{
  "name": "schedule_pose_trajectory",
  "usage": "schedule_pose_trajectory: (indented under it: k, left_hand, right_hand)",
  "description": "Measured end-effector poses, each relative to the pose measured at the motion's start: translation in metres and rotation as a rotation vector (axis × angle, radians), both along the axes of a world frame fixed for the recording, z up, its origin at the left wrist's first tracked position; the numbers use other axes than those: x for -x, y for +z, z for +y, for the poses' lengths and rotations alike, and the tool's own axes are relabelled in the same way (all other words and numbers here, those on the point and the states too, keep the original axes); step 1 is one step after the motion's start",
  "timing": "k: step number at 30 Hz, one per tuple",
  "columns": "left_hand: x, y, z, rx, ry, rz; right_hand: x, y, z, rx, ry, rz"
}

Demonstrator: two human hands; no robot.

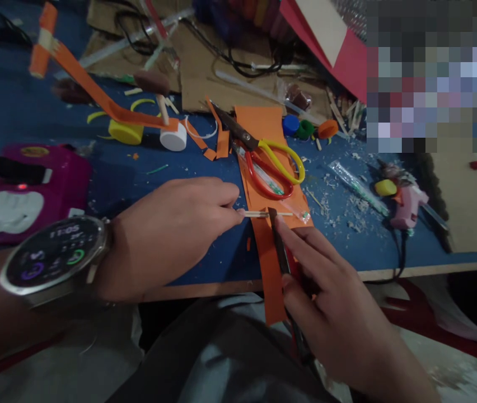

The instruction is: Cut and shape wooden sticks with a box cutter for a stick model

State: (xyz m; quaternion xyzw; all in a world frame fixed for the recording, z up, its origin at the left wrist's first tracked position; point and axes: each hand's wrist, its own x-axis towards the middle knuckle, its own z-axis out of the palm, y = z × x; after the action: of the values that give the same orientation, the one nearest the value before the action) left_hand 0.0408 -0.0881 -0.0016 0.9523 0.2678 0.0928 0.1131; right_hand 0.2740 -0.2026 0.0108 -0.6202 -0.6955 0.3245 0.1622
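Note:
My left hand, with a watch at its wrist, pinches thin wooden sticks by one end. They reach right, across an orange paper strip. My right hand is closed around a knife with a dark blade and some red at the handle. Its blade tip lies over the sticks, and my index finger rests along the blade. Just beyond, scissors with red and yellow handles lie on the orange paper.
A purple device with a lit red light stands at left. An orange paper piece joins a yellow cap and a white cap. Blue and orange caps sit beyond the scissors. A pink glue gun lies right.

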Motion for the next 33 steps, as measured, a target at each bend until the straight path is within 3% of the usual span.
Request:
schedule_pose_trajectory:
  k: [10, 18, 23, 27, 31, 33]
  left_hand:
    - [-0.002, 0.004, -0.001, 0.033, 0.023, 0.074]
    - [0.001, -0.002, -0.002, -0.006, -0.013, 0.032]
    - [0.006, -0.004, -0.004, -0.048, -0.045, 0.026]
    - [0.008, -0.005, -0.002, -0.052, -0.027, -0.047]
    - [0.006, -0.005, 0.000, -0.114, 0.002, -0.084]
    - [0.006, -0.004, 0.000, -0.127, 0.005, -0.092]
  right_hand:
    - [-0.002, -0.004, 0.000, -0.022, -0.001, 0.014]
    - [-0.015, 0.004, -0.019, -0.099, 0.060, 0.002]
    - [-0.038, 0.008, -0.026, -0.179, -0.058, -0.007]
    - [-0.057, 0.006, -0.011, -0.207, -0.070, -0.117]
    - [-0.072, 0.001, 0.022, -0.445, -0.020, -0.286]
    - [-0.077, 0.000, 0.036, -0.453, 0.014, -0.360]
